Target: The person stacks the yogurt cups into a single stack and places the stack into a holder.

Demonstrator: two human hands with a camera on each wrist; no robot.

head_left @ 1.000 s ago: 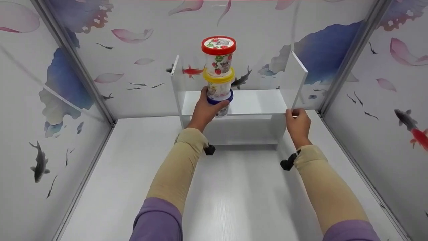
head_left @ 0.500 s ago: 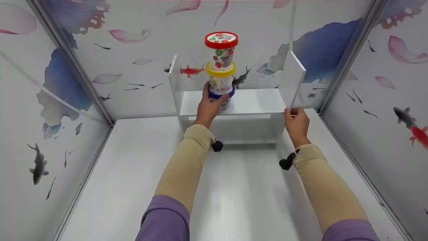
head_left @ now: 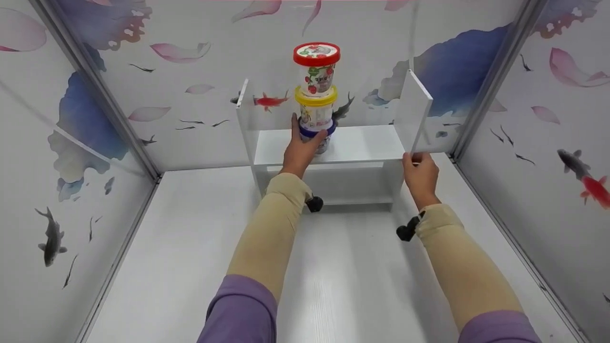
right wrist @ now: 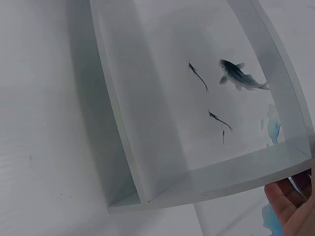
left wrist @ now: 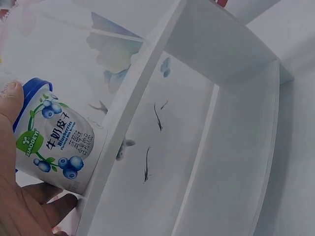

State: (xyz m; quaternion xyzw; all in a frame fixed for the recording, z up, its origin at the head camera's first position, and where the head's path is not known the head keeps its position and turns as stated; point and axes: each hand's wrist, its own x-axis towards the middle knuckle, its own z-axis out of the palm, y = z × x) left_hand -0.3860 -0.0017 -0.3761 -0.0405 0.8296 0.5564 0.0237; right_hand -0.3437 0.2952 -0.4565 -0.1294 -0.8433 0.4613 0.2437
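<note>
Three paper tubs stand stacked in the head view: a red-lidded one (head_left: 318,69) on top, a yellow-lidded one (head_left: 316,109) in the middle, a blue-lidded one (left wrist: 56,137) at the bottom. My left hand (head_left: 301,151) grips the blue-lidded tub, thumb on one side and fingers on the other. Blueberries are printed on that tub, and its base is right at the upper board of a white shelf (head_left: 362,143). My right hand (head_left: 421,174) pinches the front edge of the shelf's right side panel (head_left: 417,112).
Beneath the upper board is an open lower compartment (head_left: 348,183). The shelf's left side panel (head_left: 244,119) rises beside the stack. A white table (head_left: 205,228) carries the shelf, with fish-and-petal printed walls (head_left: 190,71) at the back and sides.
My left hand has moved the stack of tubs slightly right and farther back over the upper board. My right hand keeps its hold on the side panel.
</note>
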